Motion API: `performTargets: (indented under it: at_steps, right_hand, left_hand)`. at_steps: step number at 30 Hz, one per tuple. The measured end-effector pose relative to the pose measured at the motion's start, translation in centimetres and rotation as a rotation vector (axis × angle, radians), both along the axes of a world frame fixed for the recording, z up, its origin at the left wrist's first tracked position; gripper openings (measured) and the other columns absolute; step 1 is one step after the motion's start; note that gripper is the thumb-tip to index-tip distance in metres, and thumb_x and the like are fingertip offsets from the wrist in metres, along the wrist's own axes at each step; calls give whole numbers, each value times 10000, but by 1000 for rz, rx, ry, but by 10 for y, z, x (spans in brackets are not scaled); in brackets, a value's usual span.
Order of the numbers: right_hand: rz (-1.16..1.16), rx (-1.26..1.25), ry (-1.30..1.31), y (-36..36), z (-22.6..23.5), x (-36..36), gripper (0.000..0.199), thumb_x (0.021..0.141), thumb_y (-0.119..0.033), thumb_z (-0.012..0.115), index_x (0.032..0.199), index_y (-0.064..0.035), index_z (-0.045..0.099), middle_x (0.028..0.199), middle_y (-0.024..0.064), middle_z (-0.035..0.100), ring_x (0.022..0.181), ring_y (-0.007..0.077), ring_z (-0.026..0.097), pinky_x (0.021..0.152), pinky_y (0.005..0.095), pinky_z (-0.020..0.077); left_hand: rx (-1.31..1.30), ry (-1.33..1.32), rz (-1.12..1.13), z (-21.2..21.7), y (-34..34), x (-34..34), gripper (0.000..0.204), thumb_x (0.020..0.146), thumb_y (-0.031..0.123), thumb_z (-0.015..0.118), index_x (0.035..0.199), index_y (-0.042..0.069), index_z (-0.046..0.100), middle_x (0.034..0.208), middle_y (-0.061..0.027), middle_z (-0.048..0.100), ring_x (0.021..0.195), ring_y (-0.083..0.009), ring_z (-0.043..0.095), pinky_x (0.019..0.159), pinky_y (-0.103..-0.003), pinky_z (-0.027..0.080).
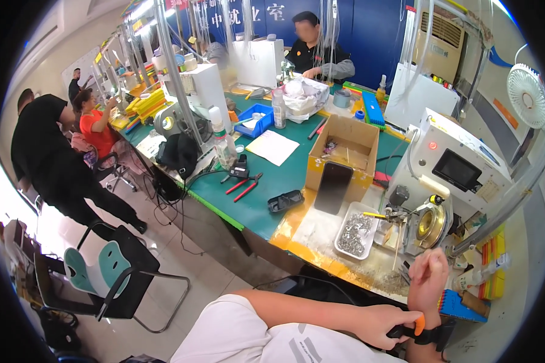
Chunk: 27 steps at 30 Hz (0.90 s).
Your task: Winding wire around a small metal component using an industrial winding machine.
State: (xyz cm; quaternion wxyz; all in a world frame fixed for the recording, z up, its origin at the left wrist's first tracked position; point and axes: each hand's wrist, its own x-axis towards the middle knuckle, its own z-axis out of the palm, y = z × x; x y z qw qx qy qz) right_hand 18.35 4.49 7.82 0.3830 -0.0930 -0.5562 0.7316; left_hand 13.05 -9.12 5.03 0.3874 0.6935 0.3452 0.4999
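My left hand [386, 325] reaches across my body and is closed on a black wrist strap [429, 336] around my right wrist. An orange piece [419, 323] shows at the fingertips of that hand. Raised at the table's near right edge, my right hand [429, 271] has its fingers curled in, with nothing seen in them. Just beyond it stands a machine with a round brass-coloured wheel [431, 224]. To the left of the wheel, a white tray [339, 242] holds many small metal parts.
A dark phone [333, 187] leans against an open cardboard box [321, 145]. Red-handled pliers [246, 187] and a black case [286, 201] lie on the green mat. The white machine [448, 151] stands at right. Co-workers sit beyond the table and at left, near an office chair [112, 272].
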Motion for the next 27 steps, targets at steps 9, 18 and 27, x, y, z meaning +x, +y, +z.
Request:
performTargets:
  at_steps: [9, 18, 27]
  right_hand:
    - [16, -239, -279, -23, -38, 49, 259, 1066, -246, 546, 860, -111, 464, 680, 18, 471, 508, 112, 395, 524, 290, 408]
    - [150, 246, -469, 11, -150, 101, 206, 1088, -249, 595, 1114, -52, 540, 850, 62, 593, 715, 166, 590, 690, 307, 519]
    - [-23, 149, -462, -9, -115, 132, 441, 938, -263, 809, 1173, -20, 526, 1024, 137, 658, 944, 262, 717, 877, 336, 603]
  left_hand:
    - [-112, 65, 33, -32, -4, -8, 394, 842, 157, 714, 1178, 83, 523, 1023, -187, 667, 981, -415, 655, 847, -467, 513]
    - [-81, 132, 100, -38, -16, -10, 347, 803, 212, 700, 1113, 59, 663, 955, -159, 651, 893, -366, 614, 857, -467, 516]
    - [-28, 84, -3, 8, -23, -22, 240, 844, 191, 735, 990, 73, 586, 1091, -147, 611, 968, -344, 616, 822, -453, 507]
